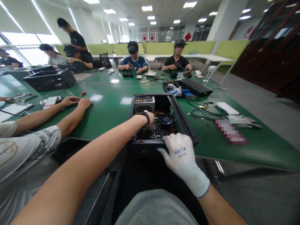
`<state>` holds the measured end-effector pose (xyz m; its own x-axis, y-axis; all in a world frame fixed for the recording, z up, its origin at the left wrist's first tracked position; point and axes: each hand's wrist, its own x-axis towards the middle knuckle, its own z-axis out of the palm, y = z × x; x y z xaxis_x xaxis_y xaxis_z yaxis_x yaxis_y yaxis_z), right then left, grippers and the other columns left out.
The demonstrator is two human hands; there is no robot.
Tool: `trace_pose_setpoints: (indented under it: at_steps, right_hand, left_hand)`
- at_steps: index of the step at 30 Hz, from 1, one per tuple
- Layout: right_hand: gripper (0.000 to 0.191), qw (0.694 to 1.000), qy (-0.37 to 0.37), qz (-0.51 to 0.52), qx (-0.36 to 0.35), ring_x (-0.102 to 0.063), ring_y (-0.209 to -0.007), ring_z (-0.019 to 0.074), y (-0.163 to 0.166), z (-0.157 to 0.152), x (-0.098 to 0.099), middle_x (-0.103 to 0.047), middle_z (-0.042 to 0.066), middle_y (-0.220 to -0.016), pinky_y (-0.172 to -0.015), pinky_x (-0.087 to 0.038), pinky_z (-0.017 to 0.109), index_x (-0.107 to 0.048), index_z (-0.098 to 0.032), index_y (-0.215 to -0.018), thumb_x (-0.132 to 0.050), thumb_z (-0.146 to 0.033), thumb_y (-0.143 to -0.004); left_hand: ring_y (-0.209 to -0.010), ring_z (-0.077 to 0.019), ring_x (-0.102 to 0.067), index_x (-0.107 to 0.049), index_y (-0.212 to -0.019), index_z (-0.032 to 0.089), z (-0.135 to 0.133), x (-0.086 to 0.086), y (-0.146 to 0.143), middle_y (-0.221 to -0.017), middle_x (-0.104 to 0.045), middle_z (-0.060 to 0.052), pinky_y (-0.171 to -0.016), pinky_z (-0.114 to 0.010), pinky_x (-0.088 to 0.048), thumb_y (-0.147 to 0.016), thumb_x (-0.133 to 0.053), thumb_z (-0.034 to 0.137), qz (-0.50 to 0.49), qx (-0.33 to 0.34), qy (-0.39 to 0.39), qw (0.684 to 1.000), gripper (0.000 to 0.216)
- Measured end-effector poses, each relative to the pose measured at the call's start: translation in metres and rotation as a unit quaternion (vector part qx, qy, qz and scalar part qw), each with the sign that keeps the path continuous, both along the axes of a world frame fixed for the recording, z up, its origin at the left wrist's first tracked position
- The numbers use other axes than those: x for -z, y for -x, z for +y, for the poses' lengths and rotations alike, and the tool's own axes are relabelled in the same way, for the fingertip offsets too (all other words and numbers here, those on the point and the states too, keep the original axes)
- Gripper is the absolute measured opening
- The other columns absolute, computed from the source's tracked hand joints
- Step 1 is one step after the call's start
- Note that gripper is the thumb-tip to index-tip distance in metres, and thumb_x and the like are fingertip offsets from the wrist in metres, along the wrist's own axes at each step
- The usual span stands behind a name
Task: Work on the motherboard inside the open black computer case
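Note:
An open black computer case (186, 123) lies before me at the table's near edge, its inside facing up. Bare and wearing a black wristband, my left hand (150, 118) reaches down into it, over the motherboard (153, 128); its fingertips are hidden. Beside that hand is a round black cooling fan (166, 120) with coloured wires around it. The grey power supply (144, 104) sits in the far left corner of the case. My right hand (178, 148), in a white glove, grips the case's near rim, thumb on the outside and fingers over the edge.
To my left, a neighbour's hands (76, 102) rest on the green table (105, 107) near a red-handled tool (82, 93). On the right lie cables (202, 109), a white box (227, 108) and a spare glove (243, 120). Beyond the case stands a black tray (194, 87). Several people work across the table.

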<state>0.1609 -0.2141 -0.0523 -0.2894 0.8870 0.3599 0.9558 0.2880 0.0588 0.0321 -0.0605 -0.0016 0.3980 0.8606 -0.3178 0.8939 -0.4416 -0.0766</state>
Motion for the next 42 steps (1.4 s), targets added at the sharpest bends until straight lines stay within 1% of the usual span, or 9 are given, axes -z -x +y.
trace_pose_setpoints:
  at_steps: [2, 6, 10, 16, 19, 23, 28, 36, 42]
  right_hand:
    - [0.028, 1.000, 0.000, 0.000, 0.001, -0.047, -0.082, 0.0244, 0.000, -0.001, 0.000, -0.059, 0.006, -0.086, -0.072, -0.021, 0.037, -0.060, -0.021, -0.094, -0.059, -0.048, -0.087]
    - [0.028, 1.000, 0.002, -0.001, 0.002, -0.046, -0.082, 0.0245, 0.000, 0.000, 0.001, -0.059, 0.006, -0.086, -0.072, -0.021, 0.037, -0.060, -0.022, -0.095, -0.059, -0.048, -0.086]
    - [0.027, 1.000, 0.006, -0.003, 0.000, -0.046, -0.081, 0.0247, 0.000, 0.000, 0.001, -0.059, 0.007, -0.085, -0.071, -0.020, 0.037, -0.061, -0.022, -0.094, -0.060, -0.047, -0.086]
    - [0.027, 1.000, 0.011, 0.005, -0.001, -0.046, -0.081, 0.0243, 0.000, -0.001, 0.000, -0.057, 0.006, -0.084, -0.071, -0.020, 0.038, -0.059, -0.022, -0.093, -0.062, -0.047, -0.084]
    - [0.026, 1.000, 0.012, 0.007, -0.003, -0.046, -0.080, 0.0237, 0.001, -0.002, 0.000, -0.057, 0.005, -0.083, -0.071, -0.020, 0.038, -0.059, -0.022, -0.092, -0.062, -0.046, -0.085]
    - [0.026, 1.000, 0.008, 0.010, -0.004, -0.045, -0.079, 0.0234, 0.001, -0.001, 0.000, -0.056, 0.005, -0.082, -0.071, -0.020, 0.038, -0.058, -0.022, -0.091, -0.062, -0.046, -0.084]
    - [0.026, 1.000, 0.009, 0.011, -0.006, -0.046, -0.079, 0.0239, 0.000, 0.000, 0.002, -0.055, 0.005, -0.082, -0.071, -0.020, 0.038, -0.058, -0.022, -0.092, -0.061, -0.047, -0.084]
    - [0.026, 1.000, 0.013, 0.007, -0.004, -0.046, -0.079, 0.0247, 0.000, -0.001, 0.003, -0.055, 0.005, -0.082, -0.071, -0.020, 0.038, -0.058, -0.023, -0.094, -0.060, -0.047, -0.085]
    - [0.026, 1.000, 0.018, 0.012, -0.002, -0.045, -0.078, 0.0241, 0.000, -0.002, 0.002, -0.055, 0.005, -0.082, -0.071, -0.020, 0.038, -0.057, -0.023, -0.093, -0.061, -0.047, -0.085]
  left_hand:
    - [-0.112, -0.0317, -0.064, -0.075, -0.100, 0.009, 0.012, 0.006, -0.002, -0.115, -0.070, -0.022, -0.098, -0.034, -0.047, -0.072, -0.066, 0.012, 0.046, 0.008, 0.013, 0.999, 0.029]
    - [-0.106, -0.0323, -0.066, -0.075, -0.102, 0.006, 0.035, 0.027, 0.002, -0.114, -0.071, -0.022, -0.092, -0.033, -0.051, -0.066, -0.071, 0.014, 0.038, -0.014, 0.018, 0.999, 0.037]
    - [-0.107, -0.0305, -0.066, -0.077, -0.102, 0.011, 0.047, 0.044, 0.002, -0.112, -0.072, -0.018, -0.094, -0.031, -0.050, -0.067, -0.073, 0.019, 0.063, 0.020, 0.030, 0.997, 0.037]
    - [-0.107, -0.0317, -0.066, -0.078, -0.100, 0.012, 0.058, 0.048, -0.006, -0.107, -0.074, -0.017, -0.096, -0.033, -0.049, -0.061, -0.076, 0.017, 0.102, 0.037, 0.044, 0.993, 0.039]
    - [-0.106, -0.0325, -0.066, -0.074, -0.110, 0.008, 0.064, 0.052, -0.002, -0.113, -0.071, -0.020, -0.092, -0.033, -0.051, -0.061, -0.077, 0.021, 0.116, 0.034, 0.041, 0.992, 0.050]
    - [-0.104, -0.0295, -0.067, -0.071, -0.117, 0.014, 0.072, 0.062, 0.004, -0.113, -0.072, -0.017, -0.088, -0.030, -0.053, -0.059, -0.081, 0.028, 0.098, 0.034, 0.030, 0.994, 0.061]
    - [-0.101, -0.0294, -0.068, -0.072, -0.113, 0.012, 0.077, 0.068, 0.004, -0.112, -0.072, -0.018, -0.085, -0.030, -0.054, -0.057, -0.083, 0.029, 0.078, 0.022, 0.032, 0.996, 0.060]
    - [-0.101, -0.0296, -0.069, -0.073, -0.112, 0.010, 0.072, 0.064, 0.005, -0.112, -0.072, -0.020, -0.084, -0.030, -0.055, -0.056, -0.081, 0.020, 0.066, 0.005, 0.033, 0.997, 0.057]
    - [-0.102, -0.0294, -0.068, -0.072, -0.114, 0.010, 0.074, 0.067, 0.007, -0.113, -0.071, -0.021, -0.084, -0.029, -0.055, -0.058, -0.077, 0.017, 0.062, 0.000, 0.022, 0.998, 0.056]
